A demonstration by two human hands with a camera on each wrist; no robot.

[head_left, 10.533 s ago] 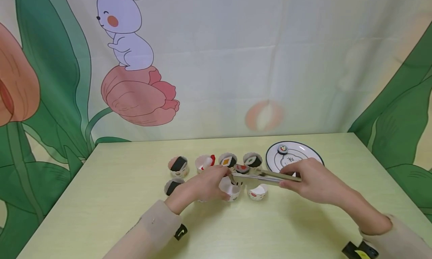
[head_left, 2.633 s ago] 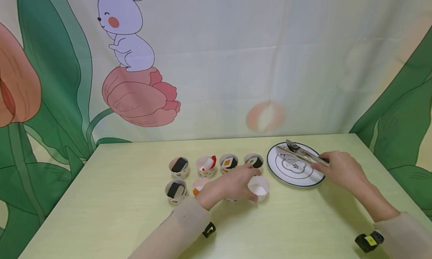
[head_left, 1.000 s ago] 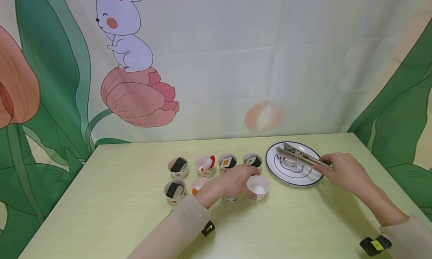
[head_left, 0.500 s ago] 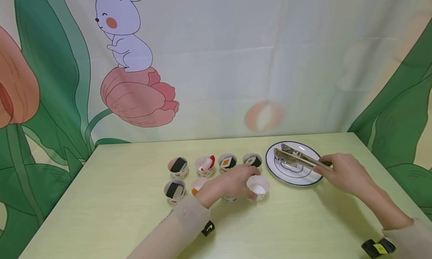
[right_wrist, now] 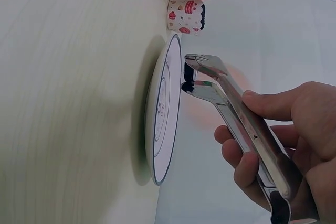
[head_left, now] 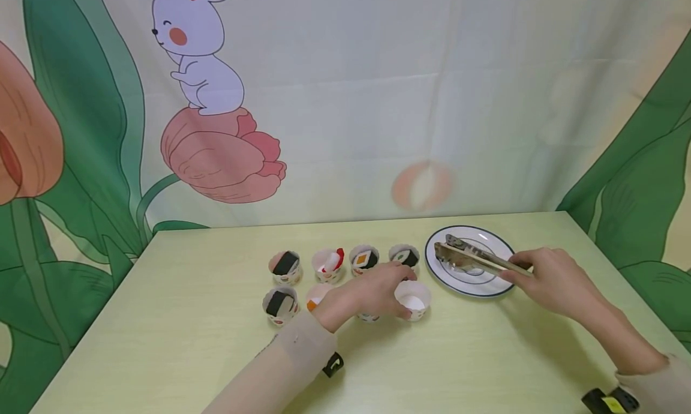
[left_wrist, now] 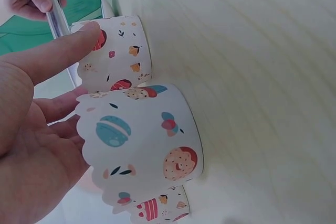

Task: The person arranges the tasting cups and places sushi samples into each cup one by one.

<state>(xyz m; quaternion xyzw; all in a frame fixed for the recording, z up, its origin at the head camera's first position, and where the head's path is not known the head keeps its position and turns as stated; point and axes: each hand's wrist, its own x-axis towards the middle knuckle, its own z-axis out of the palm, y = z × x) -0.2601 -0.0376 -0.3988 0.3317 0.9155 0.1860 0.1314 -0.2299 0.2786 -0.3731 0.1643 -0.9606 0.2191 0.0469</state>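
Note:
My right hand grips metal tongs by the handles. Pinched between the tong tips is a small dark toy sushi roll, held above the white plate with a blue rim. With thumb and fingers on either side, my left hand holds the empty front-right paper cup on the table. Its thumb lies against that cup's printed wall in the left wrist view. Another paper cup stands right beside it, mostly hidden under my left hand in the head view.
Other paper cups stand in two rows to the left. Black-banded sushi, a white-and-red piece, a roll with an orange centre and another roll fill the back ones. In front are more filled cups. A printed curtain hangs behind the table.
Since the earliest frame, my left hand has moved right to the last front cup. Over the last second, the tongs have shifted left and toward me over the plate.

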